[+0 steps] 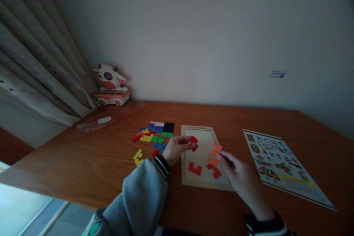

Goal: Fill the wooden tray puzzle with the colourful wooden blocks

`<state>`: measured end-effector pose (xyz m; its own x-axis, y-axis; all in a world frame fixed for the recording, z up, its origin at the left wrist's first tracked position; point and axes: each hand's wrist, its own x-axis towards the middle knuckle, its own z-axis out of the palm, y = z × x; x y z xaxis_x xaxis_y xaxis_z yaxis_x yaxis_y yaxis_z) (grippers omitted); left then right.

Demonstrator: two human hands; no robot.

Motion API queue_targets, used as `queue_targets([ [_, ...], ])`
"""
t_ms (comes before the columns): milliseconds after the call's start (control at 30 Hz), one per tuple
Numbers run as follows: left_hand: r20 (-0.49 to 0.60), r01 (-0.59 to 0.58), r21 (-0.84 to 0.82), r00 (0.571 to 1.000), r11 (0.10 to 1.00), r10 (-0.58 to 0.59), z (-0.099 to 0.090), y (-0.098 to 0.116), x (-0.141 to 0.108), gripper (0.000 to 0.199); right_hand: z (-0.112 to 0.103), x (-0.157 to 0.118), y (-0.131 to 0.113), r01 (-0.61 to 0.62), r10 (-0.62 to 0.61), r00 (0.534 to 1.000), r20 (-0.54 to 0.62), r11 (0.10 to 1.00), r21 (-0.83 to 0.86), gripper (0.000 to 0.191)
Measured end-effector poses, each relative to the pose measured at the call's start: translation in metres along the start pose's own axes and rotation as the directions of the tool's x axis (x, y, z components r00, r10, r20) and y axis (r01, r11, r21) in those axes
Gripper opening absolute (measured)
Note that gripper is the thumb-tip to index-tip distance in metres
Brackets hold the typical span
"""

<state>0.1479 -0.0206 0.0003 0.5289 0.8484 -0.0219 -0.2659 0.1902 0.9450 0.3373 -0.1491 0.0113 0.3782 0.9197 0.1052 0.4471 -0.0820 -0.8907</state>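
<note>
My left hand [176,149] pinches a small red puzzle piece [194,139] over the upper left of a pale wooden puzzle tray [197,182]. At the tray's right side, my right hand [239,173] has thumb and fingers closed on an orange puzzle piece [217,148]. Just below that piece is more orange [212,161]; whether it is a separate piece I cannot tell. Two red pieces lie in the lower part of the tray: a U-shaped red piece [195,169] at left and a notched red piece [214,171] at right.
Left of the tray lie several coloured pieces, among them a black square [169,128] and a yellow piece [138,154]. A printed pattern sheet [284,166] lies at right. Clear plastic wrapping [92,124] and a cow-shaped toy keyboard [111,85] are at the back left.
</note>
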Motion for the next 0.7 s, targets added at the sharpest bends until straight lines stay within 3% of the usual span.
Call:
queue_targets([
  [133, 0.032, -0.026, 0.027, 0.999, 0.999, 0.025, -0.001, 0.000, -0.002, 0.026, 0.005, 0.029, -0.002, 0.080, -0.080, 0.996, 0.044, 0.997, -0.010, 0.036],
  [333, -0.028, 0.016, -0.116, 0.999, 0.993, -0.019, 0.005, 0.002, -0.002, 0.031, 0.024, 0.057, 0.000, 0.111, -0.124, 0.959, 0.253, 0.992, 0.065, 0.035],
  [467, -0.047, 0.024, -0.205, 0.998, 0.979, -0.035, 0.008, 0.002, 0.006, 0.033, 0.030, 0.070, 0.003, 0.129, -0.134, 0.942, 0.308, 0.991, 0.038, 0.037],
  [567, -0.041, 0.016, -0.200, 0.999, 0.980, -0.024, 0.008, -0.001, 0.011, 0.038, 0.032, 0.075, 0.009, 0.150, -0.140, 0.947, 0.289, 0.989, -0.013, 0.036],
  [700, -0.082, -0.049, -0.087, 0.996, 0.995, 0.042, 0.007, -0.005, 0.012, 0.035, 0.031, 0.072, 0.013, 0.198, -0.182, 0.971, 0.156, 0.975, -0.098, 0.040],
])
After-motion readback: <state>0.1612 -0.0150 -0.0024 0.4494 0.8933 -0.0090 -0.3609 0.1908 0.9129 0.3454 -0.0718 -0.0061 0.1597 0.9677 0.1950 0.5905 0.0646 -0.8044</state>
